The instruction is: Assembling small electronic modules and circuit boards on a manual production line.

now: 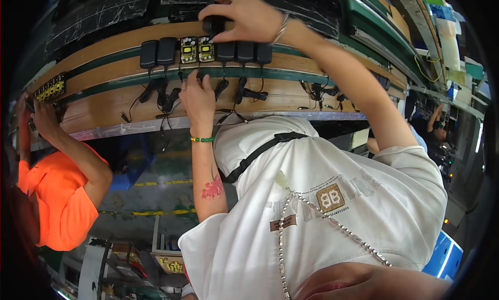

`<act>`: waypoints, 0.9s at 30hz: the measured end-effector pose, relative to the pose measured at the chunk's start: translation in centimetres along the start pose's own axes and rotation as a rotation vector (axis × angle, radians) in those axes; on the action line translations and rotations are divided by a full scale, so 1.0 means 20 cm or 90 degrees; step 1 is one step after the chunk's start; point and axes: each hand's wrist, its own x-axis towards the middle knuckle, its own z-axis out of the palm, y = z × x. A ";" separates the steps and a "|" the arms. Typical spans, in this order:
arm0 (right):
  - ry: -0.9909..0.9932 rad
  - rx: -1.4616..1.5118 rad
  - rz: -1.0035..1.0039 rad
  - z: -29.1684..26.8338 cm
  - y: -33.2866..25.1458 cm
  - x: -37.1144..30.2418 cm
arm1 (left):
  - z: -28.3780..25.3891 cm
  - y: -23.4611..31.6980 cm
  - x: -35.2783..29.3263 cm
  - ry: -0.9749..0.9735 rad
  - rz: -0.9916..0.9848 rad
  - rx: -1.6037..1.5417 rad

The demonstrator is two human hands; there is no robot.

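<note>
A row of black power adapters (166, 51) lies along the bench, with two bare circuit boards (188, 50) among them, yellow parts showing on top. My right hand (248, 15) is above the right-hand board (206, 49), its fingers closed round a black plastic adapter cover (213, 25), partly hidden by the fingers. Just below that same board, my left hand (199, 100) has its fingertips pinched on the board's black cord (200, 67). Three more black adapters (245, 51) lie right of the boards, their cords (242, 89) bundled toward me.
At the left, a person in an orange shirt (65, 193) has their hands by several circuit boards (51, 88). More bundled cords (318, 91) lie on the wooden bench (291, 100) to the right. Scratched dark panels (99, 19) stand behind the row.
</note>
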 end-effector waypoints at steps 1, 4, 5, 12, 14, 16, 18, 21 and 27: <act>0.080 -0.039 0.037 0.06 -0.03 -0.01 | 0.00 0.01 0.01 -0.012 -0.019 -0.104; 0.097 0.029 0.129 0.35 0.04 -0.01 | 0.01 0.03 0.04 -0.064 -0.090 -0.268; 0.103 0.063 0.170 0.43 0.08 -0.01 | 0.01 0.04 0.04 -0.086 -0.130 -0.352; 0.129 0.143 0.205 0.52 0.08 -0.05 | 0.05 0.04 0.09 -0.162 -0.355 -0.755; 0.166 0.140 0.192 0.54 0.09 -0.08 | 0.09 0.09 0.07 -0.122 -0.367 -0.748; 0.202 0.135 0.180 0.56 0.10 -0.11 | 0.12 0.12 0.06 -0.081 -0.379 -0.740; 0.203 0.147 0.196 0.56 0.11 -0.12 | 0.11 0.09 0.06 -0.126 -0.384 -0.718; 0.195 0.182 0.212 0.55 0.10 -0.12 | 0.06 0.03 0.07 -0.229 -0.396 -0.664; 0.158 0.223 0.239 0.55 0.10 -0.11 | 0.11 0.02 0.09 -0.249 -0.336 -0.703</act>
